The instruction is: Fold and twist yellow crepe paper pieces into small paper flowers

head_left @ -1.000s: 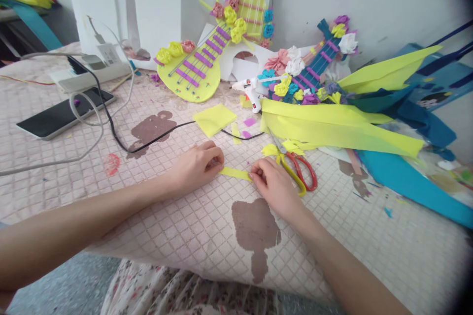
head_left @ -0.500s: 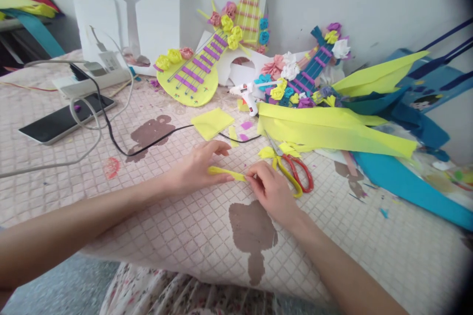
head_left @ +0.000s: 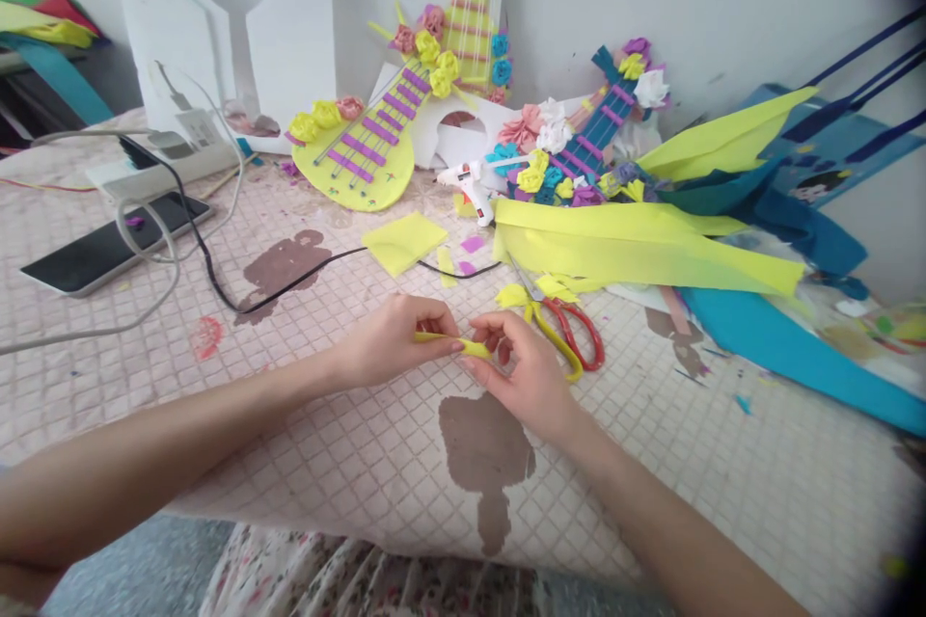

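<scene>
A narrow folded yellow strip (head_left: 476, 348) stretches between my two hands above the quilted cloth. My left hand (head_left: 394, 337) pinches its left part between thumb and fingers. At its right end, my right hand (head_left: 525, 371) has thumb and fingers around the strip, the fingers curled. Just right of my right hand lie scissors (head_left: 580, 333) with red and yellow handles, beside small yellow scraps (head_left: 512, 295). A flat yellow square (head_left: 405, 243) rests beyond my left hand, next to purple bits (head_left: 472, 244).
Behind are a white glue gun (head_left: 467, 188), a yellow guitar shape (head_left: 368, 154), a blue guitar shape (head_left: 597, 140) with paper flowers, and long yellow sheets (head_left: 643, 246). At left lie a phone (head_left: 108, 246), a power strip (head_left: 130, 175) and cables.
My left fingers have closed in on the strip. My right thumb and fingers have shifted on its right end. The whole view has moved slightly, so things appear further left.
</scene>
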Motion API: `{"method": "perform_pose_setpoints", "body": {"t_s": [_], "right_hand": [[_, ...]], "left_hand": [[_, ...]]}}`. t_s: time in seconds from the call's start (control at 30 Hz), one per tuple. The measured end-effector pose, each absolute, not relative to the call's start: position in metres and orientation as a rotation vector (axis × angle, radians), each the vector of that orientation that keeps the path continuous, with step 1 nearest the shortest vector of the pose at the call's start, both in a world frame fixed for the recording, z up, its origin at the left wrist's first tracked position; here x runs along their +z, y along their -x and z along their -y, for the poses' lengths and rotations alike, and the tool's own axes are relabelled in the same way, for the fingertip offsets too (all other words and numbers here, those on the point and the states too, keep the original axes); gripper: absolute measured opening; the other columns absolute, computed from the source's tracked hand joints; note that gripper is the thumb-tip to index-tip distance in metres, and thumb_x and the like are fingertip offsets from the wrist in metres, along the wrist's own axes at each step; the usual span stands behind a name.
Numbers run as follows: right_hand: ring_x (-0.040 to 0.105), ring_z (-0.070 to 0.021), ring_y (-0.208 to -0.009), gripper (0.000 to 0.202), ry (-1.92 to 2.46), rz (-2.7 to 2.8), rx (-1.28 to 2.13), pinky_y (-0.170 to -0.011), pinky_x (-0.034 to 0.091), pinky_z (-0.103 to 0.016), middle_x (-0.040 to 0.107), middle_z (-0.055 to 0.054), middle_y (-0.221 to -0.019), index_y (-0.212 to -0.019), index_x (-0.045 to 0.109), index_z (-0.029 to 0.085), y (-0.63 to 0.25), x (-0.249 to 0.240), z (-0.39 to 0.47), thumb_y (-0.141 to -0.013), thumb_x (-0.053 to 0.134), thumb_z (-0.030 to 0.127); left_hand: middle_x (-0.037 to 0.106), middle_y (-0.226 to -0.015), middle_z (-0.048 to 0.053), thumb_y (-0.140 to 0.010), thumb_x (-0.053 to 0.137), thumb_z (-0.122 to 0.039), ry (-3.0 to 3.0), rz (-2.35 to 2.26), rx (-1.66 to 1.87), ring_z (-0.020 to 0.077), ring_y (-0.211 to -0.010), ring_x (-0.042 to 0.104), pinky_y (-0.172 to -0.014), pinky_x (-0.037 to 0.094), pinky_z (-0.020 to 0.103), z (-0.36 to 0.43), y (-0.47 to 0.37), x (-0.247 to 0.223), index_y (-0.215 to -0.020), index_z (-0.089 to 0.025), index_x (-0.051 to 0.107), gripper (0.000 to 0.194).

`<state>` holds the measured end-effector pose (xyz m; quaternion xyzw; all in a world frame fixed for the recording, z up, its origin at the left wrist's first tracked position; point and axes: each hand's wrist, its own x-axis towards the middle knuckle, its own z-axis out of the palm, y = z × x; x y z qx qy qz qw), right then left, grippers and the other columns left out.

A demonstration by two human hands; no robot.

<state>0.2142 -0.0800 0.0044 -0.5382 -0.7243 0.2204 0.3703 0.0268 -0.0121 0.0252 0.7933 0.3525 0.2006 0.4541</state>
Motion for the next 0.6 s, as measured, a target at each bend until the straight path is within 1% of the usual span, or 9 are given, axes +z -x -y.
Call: {"method": "perform_pose_setpoints", "body": {"t_s": [0.07, 0.17, 0.27, 0.47, 0.6], "right_hand": [[0.057, -0.0154, -0.077, 0.019, 1.367, 1.848, 0.641, -0.066, 0.046, -0.028, 0.062, -0.003, -0.089, -0.097, 0.056, 0.021, -0.2118, 0.0062, 0.0787, -0.081, 0.063, 0.028], [0.055, -0.0137, -0.070, 0.009, 1.385, 1.811, 0.733, -0.062, 0.044, -0.027, 0.062, -0.002, -0.081, -0.088, 0.059, 0.020, -0.2090, 0.0086, 0.0768, -0.084, 0.060, 0.028], [0.054, -0.0130, -0.065, 0.011, 1.387, 1.783, 0.795, -0.059, 0.042, -0.026, 0.061, 0.000, -0.075, -0.082, 0.060, 0.019, -0.2074, 0.0095, 0.0765, -0.085, 0.059, 0.030], [0.054, -0.0134, -0.066, 0.011, 1.353, 1.758, 0.744, -0.060, 0.042, -0.026, 0.062, -0.001, -0.074, -0.080, 0.062, 0.020, -0.2077, 0.0081, 0.0774, -0.086, 0.057, 0.027], [0.053, -0.0132, -0.063, 0.012, 1.395, 1.704, 0.657, -0.058, 0.042, -0.026, 0.061, 0.000, -0.069, -0.075, 0.063, 0.020, -0.2108, 0.0069, 0.0766, -0.084, 0.059, 0.027]], "left_hand": [[0.066, -0.068, 0.000, -0.081, 0.062, -0.025, -1.960, -0.859, 0.513, 0.0100, -0.063, 0.059, -0.058, 0.044, 0.019, 0.0133, -0.0267, 0.0255, -0.074, -0.014, 0.065, 0.014], [0.066, -0.069, -0.001, -0.081, 0.062, -0.024, -1.974, -0.853, 0.569, 0.0098, -0.064, 0.059, -0.059, 0.045, 0.019, 0.0156, -0.0266, 0.0270, -0.073, -0.014, 0.066, 0.014], [0.067, -0.070, -0.001, -0.081, 0.063, -0.024, -1.975, -0.847, 0.611, 0.0098, -0.065, 0.060, -0.061, 0.046, 0.019, 0.0171, -0.0251, 0.0278, -0.073, -0.015, 0.066, 0.013], [0.071, -0.076, 0.001, -0.083, 0.062, -0.027, -1.971, -0.863, 0.601, 0.0120, -0.071, 0.064, -0.065, 0.048, 0.021, 0.0151, -0.0209, 0.0269, -0.078, -0.016, 0.069, 0.014], [0.073, -0.078, 0.001, -0.080, 0.064, -0.028, -1.947, -0.912, 0.625, 0.0131, -0.072, 0.065, -0.066, 0.049, 0.022, 0.0114, -0.0193, 0.0277, -0.080, -0.016, 0.071, 0.013]]}}
